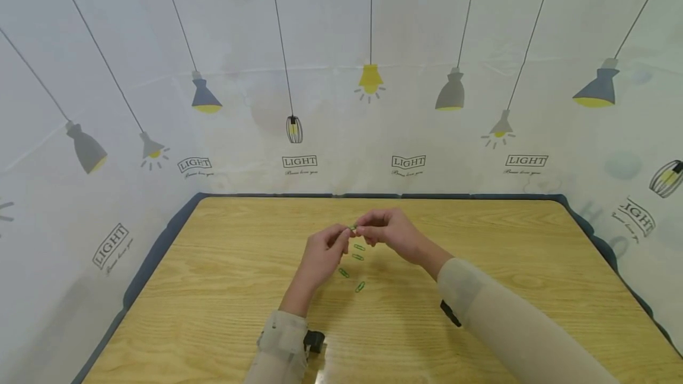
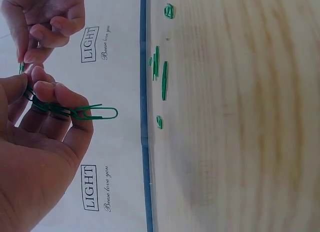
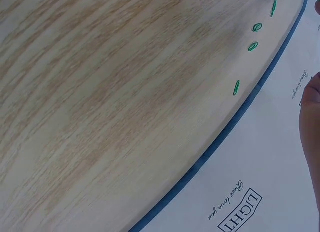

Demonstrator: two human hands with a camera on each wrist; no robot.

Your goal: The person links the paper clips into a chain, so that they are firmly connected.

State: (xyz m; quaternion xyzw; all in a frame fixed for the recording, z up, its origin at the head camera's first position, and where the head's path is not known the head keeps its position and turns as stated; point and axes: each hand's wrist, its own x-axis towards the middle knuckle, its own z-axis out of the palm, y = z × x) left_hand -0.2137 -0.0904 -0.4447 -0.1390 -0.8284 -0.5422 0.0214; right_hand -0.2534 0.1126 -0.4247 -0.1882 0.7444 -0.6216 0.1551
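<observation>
Clearly, left wrist view shows chain of green paper clips [image 2: 60,110] trailing past fingers of left hand [image 1: 322,253]; head view gives just green speck at fingertips. Both hands raised over bench [image 1: 213,289], fingertips close together: left pinches chain, right hand [image 1: 395,233] pinches its other end. Loose clips [image 1: 358,257] lie below hands, well inside bench's left and right edges.
</observation>
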